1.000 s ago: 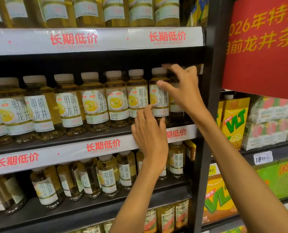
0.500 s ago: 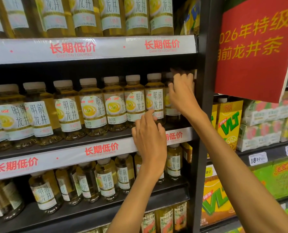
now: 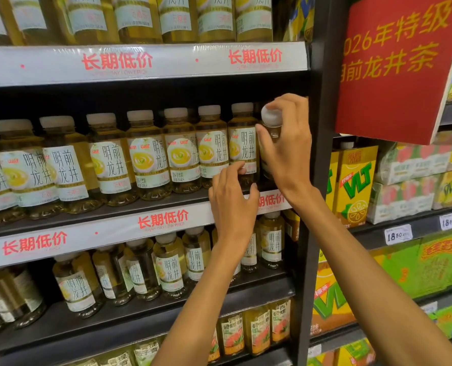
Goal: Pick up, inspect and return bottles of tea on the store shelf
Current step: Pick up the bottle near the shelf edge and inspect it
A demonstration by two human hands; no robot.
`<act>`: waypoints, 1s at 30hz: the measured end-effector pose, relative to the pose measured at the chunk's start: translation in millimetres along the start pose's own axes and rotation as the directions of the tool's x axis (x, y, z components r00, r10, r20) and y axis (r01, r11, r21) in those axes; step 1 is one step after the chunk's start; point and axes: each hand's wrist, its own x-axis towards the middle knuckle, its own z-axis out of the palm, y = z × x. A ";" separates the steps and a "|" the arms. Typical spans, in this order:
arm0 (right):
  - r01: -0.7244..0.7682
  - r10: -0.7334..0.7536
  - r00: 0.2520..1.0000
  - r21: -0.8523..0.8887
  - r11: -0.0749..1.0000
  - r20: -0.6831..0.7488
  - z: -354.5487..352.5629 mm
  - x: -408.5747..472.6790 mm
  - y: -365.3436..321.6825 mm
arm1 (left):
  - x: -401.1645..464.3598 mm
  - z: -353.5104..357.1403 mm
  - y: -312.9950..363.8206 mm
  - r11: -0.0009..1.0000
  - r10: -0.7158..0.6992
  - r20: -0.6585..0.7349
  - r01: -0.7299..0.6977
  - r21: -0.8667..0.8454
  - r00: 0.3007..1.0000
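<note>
A row of yellow-green tea bottles with white caps and white labels stands on the middle shelf (image 3: pixel 114 223). My right hand (image 3: pixel 285 149) is wrapped around the rightmost tea bottle (image 3: pixel 270 120), which is tilted with its cap leaning out toward me. My left hand (image 3: pixel 232 202) rests at the shelf's front edge, its fingertips touching the base of the neighbouring bottle (image 3: pixel 243 143). The held bottle's label is hidden behind my hand.
A black upright post (image 3: pixel 317 180) stands just right of my right hand. More tea bottles fill the shelves above and below. A red sign (image 3: pixel 393 67) hangs at the upper right, with yellow drink cartons (image 3: pixel 356 186) and boxed packs on the shelves beyond.
My right hand has closed around the rightmost bottle and tipped its cap outward from the row. My left hand has stayed at the shelf edge. The camera has moved closer.
</note>
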 end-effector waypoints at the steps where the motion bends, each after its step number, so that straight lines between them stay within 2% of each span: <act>1: 0.004 -0.003 1.000 0.031 1.000 -0.030 -3.6 -0.1 -0.8 | -0.6 -1.5 0.1 0.999 0.007 0.022 -0.006 -0.038 1.000; 4: -0.010 0.021 0.997 0.146 0.989 -0.075 -18.1 3.7 -3.3 | -2.7 -4.7 1.7 0.993 0.027 0.127 -0.012 -0.119 0.992; 7: -0.087 0.101 0.994 0.295 0.952 -0.034 -34.6 9.8 -9.0 | -6.3 -8.6 6.5 0.985 0.040 0.191 -0.007 -0.173 0.981; 11: -0.280 0.252 0.959 0.574 0.770 0.129 -55.5 10.5 -22.3 | -17.8 -21.7 15.7 0.925 0.020 0.299 0.096 -0.369 0.954; 13: -0.339 0.272 0.940 0.638 0.692 0.206 -61.2 4.9 -27.0 | -28.8 -31.5 17.5 0.856 0.013 0.359 0.175 -0.486 0.933; 16: -0.449 0.298 0.894 0.675 0.586 0.336 -63.0 -5.4 -30.3 | -47.2 -49.0 14.9 0.785 0.007 0.389 0.236 -0.573 0.921; 17: -0.502 0.311 0.865 0.681 0.533 0.395 -62.1 -9.3 -30.4 | -53.4 -55.3 13.7 0.763 0.010 0.405 0.254 -0.594 0.914; 19: -0.632 0.315 0.774 0.689 0.355 0.549 -59.2 -16.9 -30.7 | -66.1 -64.9 11.3 0.719 0.011 0.463 0.315 -0.620 0.886; 21: -0.736 0.260 0.674 0.657 0.160 0.692 -55.9 -23.7 -31.8 | -78.4 -69.9 7.6 0.669 0.009 0.538 0.394 -0.630 0.843; 22: -0.767 0.224 0.638 0.633 0.105 0.737 -54.6 -26.3 -33.4 | -83.9 -71.1 5.5 0.648 0.002 0.570 0.433 -0.627 0.822; 23: -0.781 0.199 0.623 0.616 0.105 0.756 -53.6 -28.5 -35.3 | -88.8 -72.4 3.5 0.625 -0.013 0.593 0.469 -0.624 0.805; 25: -0.771 0.197 0.636 0.605 0.199 0.746 -50.1 -33.5 -39.0 | -96.0 -75.0 0.7 0.551 -0.058 0.609 0.534 -0.641 0.791; 28: -0.756 0.212 0.646 0.579 0.305 0.733 -42.2 -42.7 -45.0 | -101.0 -76.1 -1.6 0.435 -0.123 0.579 0.568 -0.699 0.806; 30: -0.780 0.214 0.617 0.552 0.294 0.757 -38.6 -47.1 -47.1 | -101.1 -77.3 -3.2 0.347 -0.169 0.579 0.598 -0.722 0.798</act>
